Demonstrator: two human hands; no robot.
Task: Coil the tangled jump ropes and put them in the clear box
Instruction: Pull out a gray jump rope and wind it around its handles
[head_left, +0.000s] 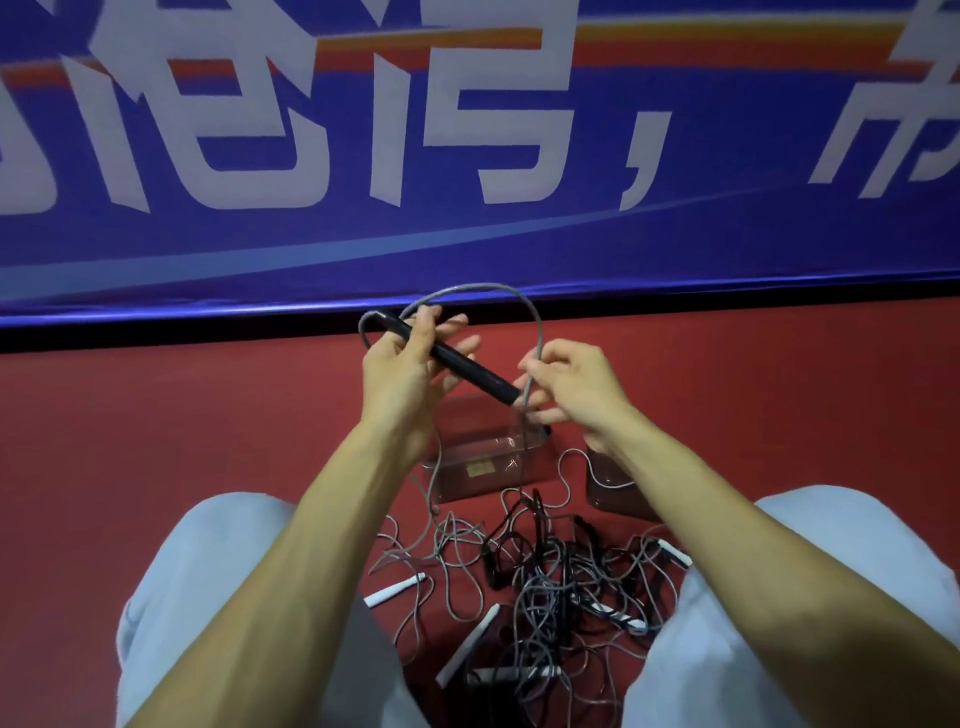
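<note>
One view, head: black handle (467, 366) gripped in curled fingers of left hand (400, 364); grey rope (483, 286) pinched by right hand (566, 384), loop arched between hands, likely to start coil. Tangled pile (561, 587) spread between knees; clear box (483, 452) set just beyond, within reach.

A tangled heap of grey and black jump ropes (545, 587) lies on the red floor (156, 441) between the person's trousered legs (208, 597). Just behind it sits the clear rectangular plastic box (483, 457), with another clear plastic container (613, 491) beside it on the right, partly under the right forearm. Above the box, the left hand (400, 364) holds a black stick-shaped rope handle (467, 366) that slants across to the right hand (571, 387), which pinches the thin grey cord (488, 287) arching behind both; a blue printed banner (467, 156) stands behind everything.
</note>
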